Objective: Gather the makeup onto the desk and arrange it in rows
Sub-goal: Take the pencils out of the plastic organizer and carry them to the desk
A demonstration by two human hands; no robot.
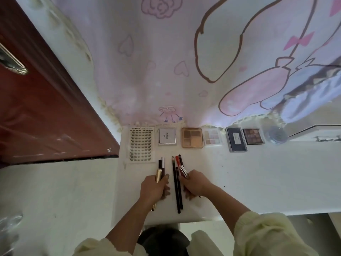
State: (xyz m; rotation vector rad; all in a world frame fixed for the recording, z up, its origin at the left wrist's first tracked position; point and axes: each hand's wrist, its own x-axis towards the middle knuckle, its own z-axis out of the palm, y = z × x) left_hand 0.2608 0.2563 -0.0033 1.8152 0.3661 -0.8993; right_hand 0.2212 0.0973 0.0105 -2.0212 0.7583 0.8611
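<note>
Masking pens [162,163] mid-barrel: left hand [154,188], right hand [197,185].

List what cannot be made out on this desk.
Head view:
Middle of the gold tube: hidden by the left hand.
Cap end of the red tube: covered by the right hand.
Label on the silver compact: too small to read.
Contents of the round jar: blurred.

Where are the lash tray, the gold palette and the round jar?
lash tray [141,145], head view, middle of the lash rows.
gold palette [192,137], head view, centre of its top face.
round jar [275,134], head view, middle of its top.
</note>
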